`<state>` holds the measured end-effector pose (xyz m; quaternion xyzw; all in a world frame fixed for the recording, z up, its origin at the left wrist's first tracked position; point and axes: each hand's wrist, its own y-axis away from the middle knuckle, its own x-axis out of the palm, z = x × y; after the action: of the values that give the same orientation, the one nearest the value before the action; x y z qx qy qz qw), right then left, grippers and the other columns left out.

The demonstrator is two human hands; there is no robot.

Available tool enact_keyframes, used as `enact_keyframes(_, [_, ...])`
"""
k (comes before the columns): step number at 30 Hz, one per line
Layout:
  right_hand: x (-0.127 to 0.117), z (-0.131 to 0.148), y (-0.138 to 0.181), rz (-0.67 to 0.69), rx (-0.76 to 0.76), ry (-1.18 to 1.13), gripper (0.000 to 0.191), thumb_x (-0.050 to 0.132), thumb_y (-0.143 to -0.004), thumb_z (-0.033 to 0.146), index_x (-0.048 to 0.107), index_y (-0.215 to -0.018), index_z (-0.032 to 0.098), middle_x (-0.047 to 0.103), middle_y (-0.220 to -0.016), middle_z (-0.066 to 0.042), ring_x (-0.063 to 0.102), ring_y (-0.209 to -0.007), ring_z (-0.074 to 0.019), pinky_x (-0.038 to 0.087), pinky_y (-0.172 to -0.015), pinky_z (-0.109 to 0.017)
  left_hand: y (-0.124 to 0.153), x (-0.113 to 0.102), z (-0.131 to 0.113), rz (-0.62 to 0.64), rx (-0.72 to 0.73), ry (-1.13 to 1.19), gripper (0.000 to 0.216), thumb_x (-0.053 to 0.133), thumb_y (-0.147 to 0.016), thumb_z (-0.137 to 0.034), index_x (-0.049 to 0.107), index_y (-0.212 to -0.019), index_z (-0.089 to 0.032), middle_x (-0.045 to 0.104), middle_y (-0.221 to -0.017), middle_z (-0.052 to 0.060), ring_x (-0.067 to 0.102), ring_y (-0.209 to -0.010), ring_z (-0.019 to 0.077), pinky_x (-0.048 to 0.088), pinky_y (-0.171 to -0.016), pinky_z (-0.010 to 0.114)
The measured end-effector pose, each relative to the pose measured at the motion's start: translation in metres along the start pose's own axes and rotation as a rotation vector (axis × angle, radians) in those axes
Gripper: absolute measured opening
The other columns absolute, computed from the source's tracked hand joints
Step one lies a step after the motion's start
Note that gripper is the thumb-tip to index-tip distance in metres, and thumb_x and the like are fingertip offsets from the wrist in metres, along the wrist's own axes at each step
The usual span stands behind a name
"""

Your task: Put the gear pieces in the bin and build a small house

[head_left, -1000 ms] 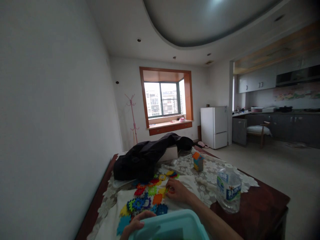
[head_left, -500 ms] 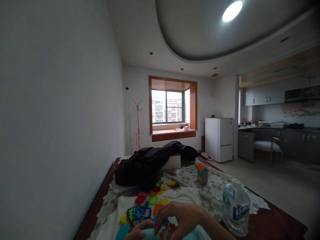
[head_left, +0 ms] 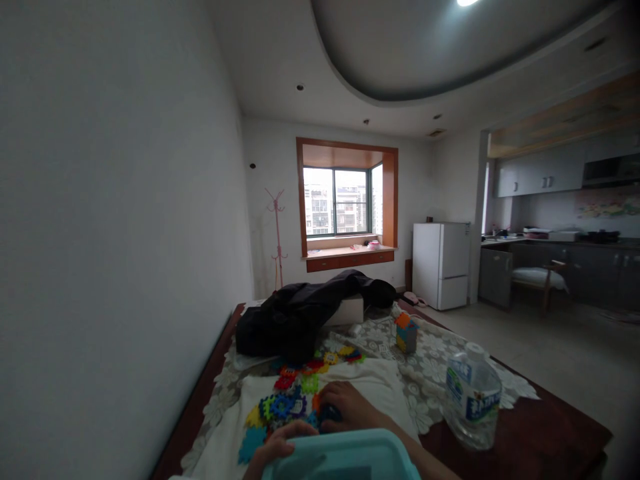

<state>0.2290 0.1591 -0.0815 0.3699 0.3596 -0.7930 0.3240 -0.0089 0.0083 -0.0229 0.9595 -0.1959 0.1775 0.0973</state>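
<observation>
Since half a second ago my right hand [head_left: 345,411] has gone from over the teal bin [head_left: 345,460] back out to the heap of toy gears [head_left: 287,403]. It now lies on the white cloth [head_left: 375,387] with its fingers curled around a dark blue gear [head_left: 327,417] at the near edge of the heap — closed on that piece, as far as I can see. My left hand [head_left: 275,452] grips the bin's rim at the bottom of the view, fingers folded over the edge.

Most of the gears sit just left of and beyond my right hand, spread across the cloth on the counter [head_left: 540,427]. Behind them a black jacket [head_left: 300,317] is draped over a white box [head_left: 345,310], touching the far end of the heap. A small built block of orange, blue and yellow pieces [head_left: 406,332] stands alone on the lace covering, well apart from the hands. To the right, a water bottle [head_left: 473,403] stands upright near the counter's edge, beside my right forearm — the closest thing to that arm.

Farther off are a white fridge [head_left: 441,265] and a pink coat stand [head_left: 277,227] by the window.
</observation>
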Motion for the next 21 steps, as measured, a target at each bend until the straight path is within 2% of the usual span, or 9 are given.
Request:
enact_keyframes(4, [-0.012, 0.006, 0.006, -0.114, 0.031, 0.058, 0.026, 0.073, -0.094, 0.028, 0.075, -0.119, 0.021, 0.076, -0.122, -0.012, 0.067, -0.118, -0.0294, 0.05, -0.105, -0.041, -0.002, 0.003, -0.002, -0.028, 0.017, -0.002, 0.044, 0.074, -0.067, -0.043, 0.082, -0.104, -0.02, 0.074, -0.101, 0.006, 0.064, -0.093, 0.0287, 0.047, -0.088, 0.037])
enact_keyframes(6, [-0.017, 0.007, 0.01, -0.153, 0.071, 0.072, 0.028, 0.069, -0.098, 0.031, 0.074, -0.124, 0.02, 0.074, -0.13, -0.013, 0.064, -0.122, -0.0297, 0.049, -0.107, -0.042, -0.004, 0.003, -0.004, -0.027, 0.02, -0.047, 0.044, 0.073, -0.068, -0.042, 0.082, -0.104, -0.018, 0.074, -0.1, 0.007, 0.064, -0.09, 0.0268, 0.047, -0.085, 0.035])
enact_keyframes(7, [-0.018, 0.006, 0.012, -0.152, 0.091, 0.075, 0.035, 0.071, -0.098, 0.035, 0.072, -0.13, 0.02, 0.071, -0.137, -0.014, 0.062, -0.127, -0.0313, 0.047, -0.111, -0.044, -0.005, 0.002, -0.005, -0.029, 0.024, -0.071, 0.045, 0.073, -0.068, -0.042, 0.082, -0.105, -0.018, 0.074, -0.1, 0.007, 0.063, -0.09, 0.0263, 0.047, -0.084, 0.034])
enact_keyframes(9, [-0.019, 0.005, 0.016, -0.103, 0.117, 0.078, 0.061, 0.082, -0.089, 0.046, 0.066, -0.143, 0.022, 0.063, -0.151, -0.016, 0.054, -0.139, -0.0367, 0.041, -0.119, -0.052, -0.007, -0.001, -0.004, -0.028, 0.032, -0.103, 0.046, 0.072, -0.069, -0.044, 0.083, -0.105, -0.018, 0.074, -0.103, 0.007, 0.063, -0.09, 0.0264, 0.047, -0.083, 0.034])
enact_keyframes(11, [-0.018, 0.004, 0.017, -0.051, 0.127, 0.074, 0.079, 0.089, -0.081, 0.051, 0.062, -0.148, 0.023, 0.061, -0.154, -0.016, 0.05, -0.143, -0.0396, 0.037, -0.122, -0.055, -0.009, -0.004, -0.001, -0.025, 0.044, -0.111, 0.048, 0.071, -0.069, -0.045, 0.082, -0.107, -0.018, 0.074, -0.106, 0.008, 0.063, -0.093, 0.0272, 0.047, -0.083, 0.034])
enact_keyframes(16, [-0.02, 0.012, 0.016, -0.087, 0.148, 0.09, 0.057, 0.079, -0.09, 0.039, 0.066, -0.142, 0.021, 0.067, -0.141, -0.015, 0.058, -0.132, -0.0334, 0.043, -0.115, -0.046, -0.012, -0.009, 0.005, -0.013, 0.015, -0.066, 0.052, 0.071, -0.068, -0.044, 0.081, -0.11, -0.017, 0.074, -0.101, 0.008, 0.064, -0.09, 0.0273, 0.047, -0.081, 0.034])
enact_keyframes(19, [-0.021, 0.017, 0.015, -0.091, 0.175, 0.108, 0.057, 0.078, -0.089, 0.036, 0.065, -0.142, 0.02, 0.066, -0.137, -0.015, 0.061, -0.125, -0.0319, 0.046, -0.108, -0.042, -0.012, -0.01, 0.006, -0.01, 0.009, -0.058, 0.05, 0.071, -0.069, -0.045, 0.081, -0.11, -0.018, 0.074, -0.102, 0.008, 0.064, -0.091, 0.0283, 0.047, -0.083, 0.036])
enact_keyframes(21, [-0.02, 0.018, 0.015, -0.104, 0.21, 0.116, 0.05, 0.078, -0.088, 0.038, 0.068, -0.133, 0.02, 0.067, -0.129, -0.013, 0.064, -0.117, -0.0295, 0.049, -0.101, -0.038, -0.011, -0.012, 0.007, -0.02, 0.001, -0.053, 0.048, 0.071, -0.069, -0.045, 0.081, -0.108, -0.019, 0.074, -0.102, 0.008, 0.064, -0.093, 0.0291, 0.047, -0.085, 0.038])
